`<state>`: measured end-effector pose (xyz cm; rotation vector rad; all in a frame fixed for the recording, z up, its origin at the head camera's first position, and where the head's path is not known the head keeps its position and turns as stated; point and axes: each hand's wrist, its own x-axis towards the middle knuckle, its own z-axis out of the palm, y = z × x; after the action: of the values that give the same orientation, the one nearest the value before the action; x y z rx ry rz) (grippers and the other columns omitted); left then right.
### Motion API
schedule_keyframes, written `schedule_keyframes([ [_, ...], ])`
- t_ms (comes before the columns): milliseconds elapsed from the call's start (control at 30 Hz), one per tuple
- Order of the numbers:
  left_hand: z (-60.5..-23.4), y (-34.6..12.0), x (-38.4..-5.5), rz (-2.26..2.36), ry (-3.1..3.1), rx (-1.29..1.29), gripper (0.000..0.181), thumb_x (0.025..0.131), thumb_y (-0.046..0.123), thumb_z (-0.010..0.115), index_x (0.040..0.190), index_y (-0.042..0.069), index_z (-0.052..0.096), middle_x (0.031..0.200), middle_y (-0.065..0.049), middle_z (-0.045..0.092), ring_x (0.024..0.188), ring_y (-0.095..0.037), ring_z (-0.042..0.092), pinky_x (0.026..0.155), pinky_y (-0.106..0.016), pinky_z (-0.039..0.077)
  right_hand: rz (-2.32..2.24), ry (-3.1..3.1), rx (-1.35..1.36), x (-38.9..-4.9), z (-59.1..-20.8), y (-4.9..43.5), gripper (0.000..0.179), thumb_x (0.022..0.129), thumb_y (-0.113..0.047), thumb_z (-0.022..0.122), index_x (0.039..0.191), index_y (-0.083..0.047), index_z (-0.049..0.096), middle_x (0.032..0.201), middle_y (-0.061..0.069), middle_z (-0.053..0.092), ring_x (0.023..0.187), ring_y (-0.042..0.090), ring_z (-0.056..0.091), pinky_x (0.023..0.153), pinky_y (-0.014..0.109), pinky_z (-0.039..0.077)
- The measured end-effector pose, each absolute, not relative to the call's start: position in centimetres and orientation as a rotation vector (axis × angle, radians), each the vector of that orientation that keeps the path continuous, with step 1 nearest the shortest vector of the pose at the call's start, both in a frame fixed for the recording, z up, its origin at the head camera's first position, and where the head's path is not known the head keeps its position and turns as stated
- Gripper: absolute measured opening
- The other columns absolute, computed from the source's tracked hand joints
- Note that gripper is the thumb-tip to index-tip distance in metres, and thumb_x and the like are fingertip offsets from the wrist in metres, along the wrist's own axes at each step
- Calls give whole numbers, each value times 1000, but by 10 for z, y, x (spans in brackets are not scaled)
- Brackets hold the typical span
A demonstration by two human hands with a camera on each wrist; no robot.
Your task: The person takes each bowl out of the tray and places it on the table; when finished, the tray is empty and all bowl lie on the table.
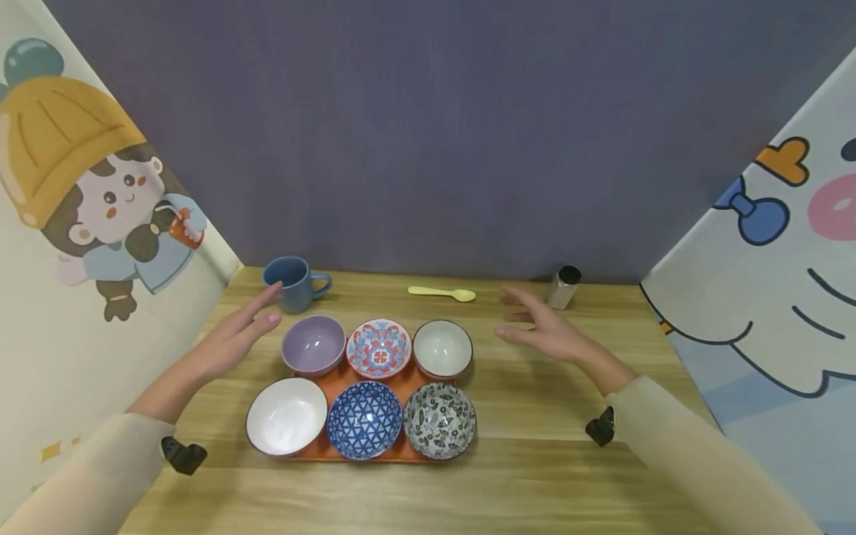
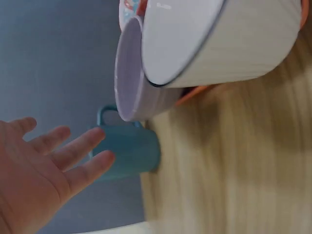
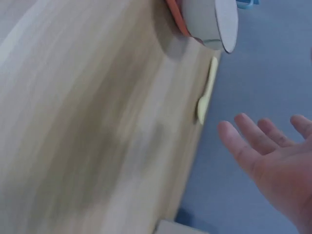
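Observation:
My left hand (image 1: 230, 342) hovers with fingers extended, nearest the blue mug (image 1: 296, 290) and the purple bowl (image 1: 314, 344). In the left wrist view its spread fingers overlap the mug and hold nothing. Over the right side of the table, my right hand (image 1: 548, 331) also has its fingers extended with nothing in them. It is between a pale bowl (image 1: 443, 349) and a small glass jar with a black lid (image 1: 564, 288). A pale yellow spoon (image 1: 441, 293) lies at the back, bowl end to the right.
Two rows of bowls stand over an orange mat (image 1: 321, 451): behind, a red-and-blue patterned bowl (image 1: 379, 348) between purple and pale ones; in front, a white bowl (image 1: 287, 416), a blue triangle-patterned bowl (image 1: 364, 420) and a leaf-patterned bowl (image 1: 440, 420). Grey-blue panel (image 1: 428, 148) behind; printed side walls.

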<state>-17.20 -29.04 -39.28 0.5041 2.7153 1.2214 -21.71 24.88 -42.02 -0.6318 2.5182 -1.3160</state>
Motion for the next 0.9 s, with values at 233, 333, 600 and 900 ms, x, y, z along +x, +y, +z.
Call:
schedule_keyframes([
  [233,-416,-310,-170,1386,2474,336,67,112,41,25,165,7,3,163,-35,20,133,-60,46,101,-73,41,-1449,2365,-539,-222,-443,228,78,98,-20,70,161,-9,26,157,28,37,130,50,55,94,54,56],
  [333,-431,-320,-170,1440,2357,290,67,112,42,23,165,8,0,166,-32,16,132,-59,48,101,-70,44,-1486,2295,-494,-222,-452,223,76,99,-19,69,162,-12,27,158,27,36,129,48,57,92,58,56],
  [600,-461,-331,-164,1608,2069,259,67,113,40,23,165,9,-5,168,-30,8,132,-53,51,102,-47,54,-1538,2151,-397,-223,-473,209,80,98,-16,71,162,-10,24,159,28,36,123,43,62,90,58,57],
  [900,-477,-334,-161,1721,1902,233,68,111,22,34,165,12,-4,169,-28,3,138,-28,54,100,-31,49,-1561,2099,-374,-225,-482,202,82,96,-14,72,162,-6,23,160,28,35,126,46,58,88,56,58],
])
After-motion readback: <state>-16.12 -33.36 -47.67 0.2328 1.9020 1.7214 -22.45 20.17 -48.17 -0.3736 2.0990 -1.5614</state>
